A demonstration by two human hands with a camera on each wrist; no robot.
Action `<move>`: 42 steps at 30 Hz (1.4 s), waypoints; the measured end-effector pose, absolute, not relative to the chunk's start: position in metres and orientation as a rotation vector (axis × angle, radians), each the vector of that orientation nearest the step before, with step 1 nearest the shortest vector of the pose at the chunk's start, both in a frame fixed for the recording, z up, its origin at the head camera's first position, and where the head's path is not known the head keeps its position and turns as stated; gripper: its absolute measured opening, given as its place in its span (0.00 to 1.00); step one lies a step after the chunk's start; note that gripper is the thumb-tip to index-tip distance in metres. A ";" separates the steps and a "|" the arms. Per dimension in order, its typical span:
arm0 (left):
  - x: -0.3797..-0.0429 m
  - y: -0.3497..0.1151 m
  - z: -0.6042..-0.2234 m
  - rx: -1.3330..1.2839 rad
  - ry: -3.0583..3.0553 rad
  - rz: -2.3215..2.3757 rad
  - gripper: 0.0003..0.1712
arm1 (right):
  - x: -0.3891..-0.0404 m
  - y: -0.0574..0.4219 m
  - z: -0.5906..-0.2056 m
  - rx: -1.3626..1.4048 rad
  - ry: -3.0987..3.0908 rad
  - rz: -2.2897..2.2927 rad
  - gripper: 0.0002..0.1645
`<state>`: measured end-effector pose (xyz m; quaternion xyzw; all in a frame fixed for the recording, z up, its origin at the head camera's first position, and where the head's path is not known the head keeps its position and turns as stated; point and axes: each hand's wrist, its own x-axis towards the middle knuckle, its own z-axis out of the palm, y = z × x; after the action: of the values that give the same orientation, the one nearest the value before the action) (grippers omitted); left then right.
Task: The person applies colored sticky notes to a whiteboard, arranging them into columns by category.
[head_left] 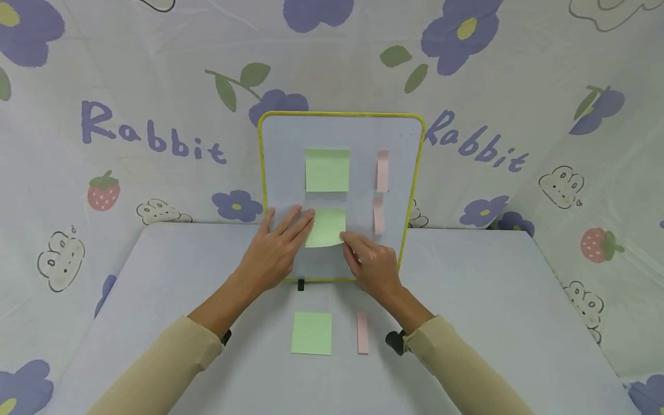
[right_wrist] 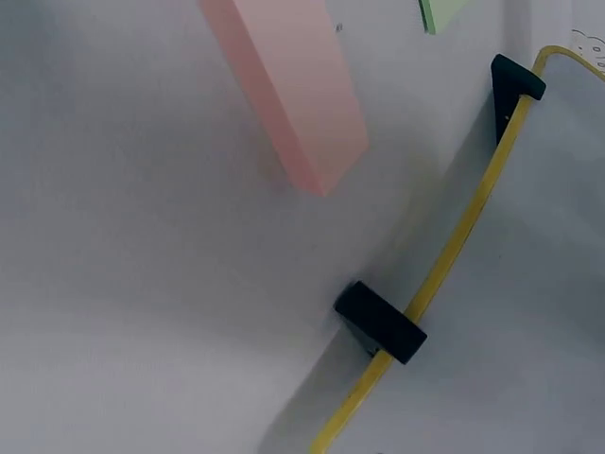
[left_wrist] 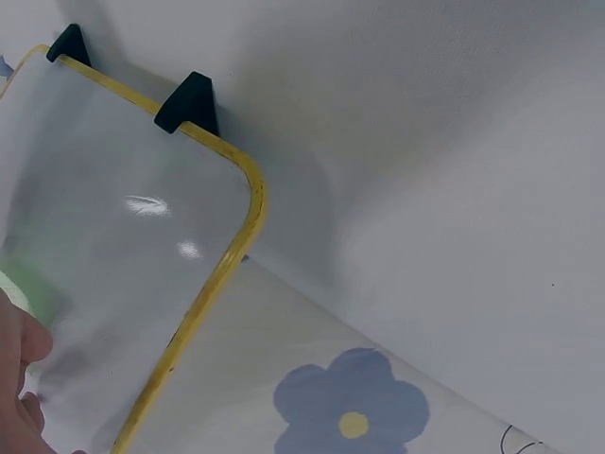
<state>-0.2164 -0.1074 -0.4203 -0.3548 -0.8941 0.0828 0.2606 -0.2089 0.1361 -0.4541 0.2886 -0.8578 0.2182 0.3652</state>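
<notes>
A whiteboard (head_left: 284,167) with a yellow rim stands upright on the table. My left hand (head_left: 272,251) lies against its lower left part, fingers extended, fingertips at the left edge of the lower green sticky note (head_left: 329,226). That note's bottom edge bows away from the board. With thumb and forefinger, my right hand (head_left: 374,262) pinches its lower right corner. Above it another green sticky note (head_left: 327,170) is stuck on the board. Part of my left hand (left_wrist: 19,369) shows at the left wrist view's edge; the right wrist view does not show my right hand.
Two pink strips, an upper one (head_left: 383,171) and a lower one (head_left: 378,215), hang on the board's right side. On the white table (head_left: 467,311) lie a green note pad (head_left: 312,334) and a pink strip pad (head_left: 362,333). Black feet (right_wrist: 381,322) hold the board's bottom edge.
</notes>
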 end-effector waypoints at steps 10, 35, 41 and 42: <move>-0.216 -0.107 -0.421 -0.942 -2.441 0.286 0.38 | -0.222 0.134 -0.445 0.936 -2.141 0.006 0.27; -0.221 -0.111 -0.427 -0.957 -2.448 0.260 0.38 | -0.235 0.135 -0.437 1.029 -2.235 -0.250 0.35; -0.221 -0.112 -0.427 -0.957 -2.456 0.266 0.40 | -0.234 0.143 -0.437 1.029 -2.247 -0.217 0.35; -0.221 -0.112 -0.427 -0.956 -2.457 0.268 0.40 | -0.233 0.145 -0.437 1.029 -2.253 -0.209 0.35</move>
<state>-0.2213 -0.1116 -0.4268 -0.3499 -0.8993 0.0982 0.2434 -0.2334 0.1447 -0.4366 0.3918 -0.8581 -0.0798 0.3220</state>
